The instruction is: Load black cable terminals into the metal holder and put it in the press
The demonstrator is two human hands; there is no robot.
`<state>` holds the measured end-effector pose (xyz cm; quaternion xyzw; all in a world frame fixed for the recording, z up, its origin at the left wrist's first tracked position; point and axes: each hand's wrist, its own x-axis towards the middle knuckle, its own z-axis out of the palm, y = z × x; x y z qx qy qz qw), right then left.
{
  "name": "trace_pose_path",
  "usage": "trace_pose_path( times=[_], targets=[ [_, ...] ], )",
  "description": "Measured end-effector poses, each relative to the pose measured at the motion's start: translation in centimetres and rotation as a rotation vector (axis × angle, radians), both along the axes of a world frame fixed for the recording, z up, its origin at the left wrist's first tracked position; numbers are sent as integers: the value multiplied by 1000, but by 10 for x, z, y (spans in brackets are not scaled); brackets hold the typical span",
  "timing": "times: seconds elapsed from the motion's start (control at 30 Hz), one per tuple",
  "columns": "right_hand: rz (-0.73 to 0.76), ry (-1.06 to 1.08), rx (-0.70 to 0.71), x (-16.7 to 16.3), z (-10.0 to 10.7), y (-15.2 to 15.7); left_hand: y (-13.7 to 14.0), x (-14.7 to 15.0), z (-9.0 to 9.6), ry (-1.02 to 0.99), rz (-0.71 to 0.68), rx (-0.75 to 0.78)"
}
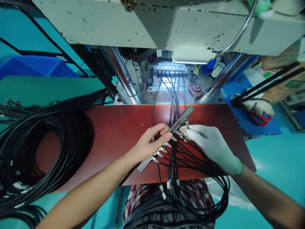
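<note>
Though central, metal bar [182,118] part-hidden.

Reference: the red-brown counter [107,136]. Turquoise floor [274,181] extends to the right of the counter. Beyond the counter's far-left edge: a green surface [85,87], a blue bin [40,66] and a black metal frame [35,52]. Beyond its far-right corner: a blue worktop [240,117] and a cardboard box [274,62]. Behind the counter: a pale machine housing [100,28] with chipped paint; bright white light below the housing.
</note>
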<state>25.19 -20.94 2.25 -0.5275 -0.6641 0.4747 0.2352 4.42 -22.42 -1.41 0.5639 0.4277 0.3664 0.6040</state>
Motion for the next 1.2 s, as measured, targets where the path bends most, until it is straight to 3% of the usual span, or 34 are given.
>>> trace_pose_path(
  times=[0.13,0.23,0.3,0.53,0.93,1.13,1.2],
  targets=[
    [-96,220,-6,16,-1,7,3,-1,2,-38,22,-48],
    [-133,453,-100,17,-4,15,4,-1,3,-57,21,-82],
    [-123,489,-166,12,-4,18,4,-1,4,-62,17,-98],
    [-1,-23,-1,-12,3,18,3,-2,3,-110,18,-144],
    [10,14,42,-20,-3,17,2,-2,1,-40,12,-20],
    [77,-80,92,-21,-3,19,1,-1,0,14,35,23],
    [68,-136,184,-16,-3,16,1,1,-1,3,39,5]
  ],
)
